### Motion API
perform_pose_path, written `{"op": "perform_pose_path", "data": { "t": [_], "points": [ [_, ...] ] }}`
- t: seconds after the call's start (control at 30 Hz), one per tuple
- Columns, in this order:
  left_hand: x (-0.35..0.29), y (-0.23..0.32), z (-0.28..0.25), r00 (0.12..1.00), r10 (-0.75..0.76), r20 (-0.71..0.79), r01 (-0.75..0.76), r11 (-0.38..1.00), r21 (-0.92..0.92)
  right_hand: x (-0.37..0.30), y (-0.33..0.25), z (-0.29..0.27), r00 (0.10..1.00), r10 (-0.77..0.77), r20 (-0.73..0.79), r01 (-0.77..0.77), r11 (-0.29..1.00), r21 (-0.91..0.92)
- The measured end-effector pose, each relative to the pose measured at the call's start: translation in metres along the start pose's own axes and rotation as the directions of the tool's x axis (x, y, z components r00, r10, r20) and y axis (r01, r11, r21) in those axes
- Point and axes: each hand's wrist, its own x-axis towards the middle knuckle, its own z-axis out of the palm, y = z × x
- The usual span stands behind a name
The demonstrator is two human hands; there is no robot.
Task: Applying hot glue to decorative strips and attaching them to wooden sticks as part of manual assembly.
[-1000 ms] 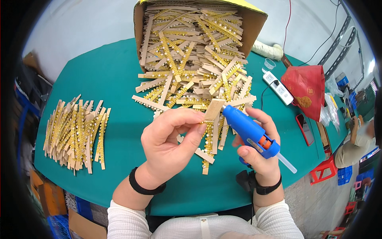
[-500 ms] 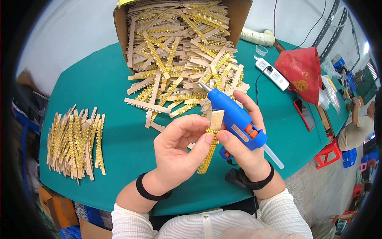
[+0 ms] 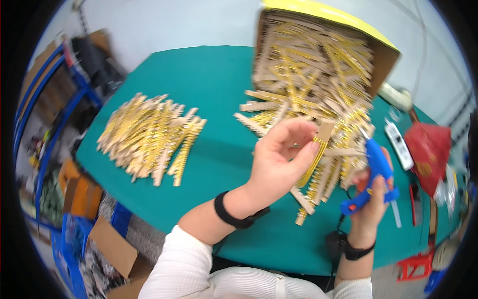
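Observation:
Pinched between the thumb and fingers of my left hand [image 3: 279, 159] is a beaded trim strip [image 3: 325, 131], tan at its upper end with gold beading below. My right hand [image 3: 372, 212] grips a blue glue gun [image 3: 378, 164] by its handle, nozzle pointing up and apart from the strip. Behind both hands, loose gold-beaded strips [image 3: 269, 117] spill from a tipped cardboard box [image 3: 386, 65] packed with more of them. A separate pile of such strips [image 3: 149, 137] lies to the left, roughly aligned. Motion blurs the picture somewhat.
On the right of the green table [image 3: 204, 74] are a white power strip [image 3: 399, 145], a red bag [image 3: 428, 157] and a phone [image 3: 416, 204]. A blue rack [image 3: 42, 154] and an open carton [image 3: 114, 246] stand off its left side. The glue gun's cord hangs by my right wrist.
The view has swung left, showing more of the rack side. My hands have drawn apart: the glue gun has moved away from the strip, which stays in my left hand.

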Motion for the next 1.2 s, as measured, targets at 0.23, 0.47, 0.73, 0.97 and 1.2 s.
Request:
{"op": "perform_pose_path", "data": {
  "t": [0.23, 0.47, 0.73, 0.97, 1.2],
  "points": [
    [0.047, 0.043, -0.114, 0.895, 0.181, -0.408, -0.079, 0.963, 0.256, 0.006, 0.001, -0.003, 0.999, 0.04, -0.036, -0.036, 0.995, 0.09],
    [0.06, 0.167, -0.306, 0.724, 0.415, -0.552, 0.219, 0.621, 0.753, 0.012, -0.001, -0.003, 0.999, 0.035, -0.007, -0.034, 0.994, 0.103],
    [0.069, 0.154, -0.324, 0.904, 0.282, -0.322, 0.409, -0.352, 0.842, 0.007, 0.001, -0.015, 0.999, 0.041, 0.002, -0.041, 0.992, 0.123],
    [0.054, 0.045, -0.135, 0.941, -0.164, 0.297, -0.245, 0.277, 0.929, 0.01, 0.006, -0.006, 0.997, 0.078, 0.027, -0.082, 0.978, 0.189],
    [-0.015, -0.054, -0.03, 0.45, -0.584, 0.675, -0.479, 0.481, 0.735, 0.016, 0.005, -0.009, 0.995, 0.072, 0.068, -0.087, 0.963, 0.255]
  ]
}}
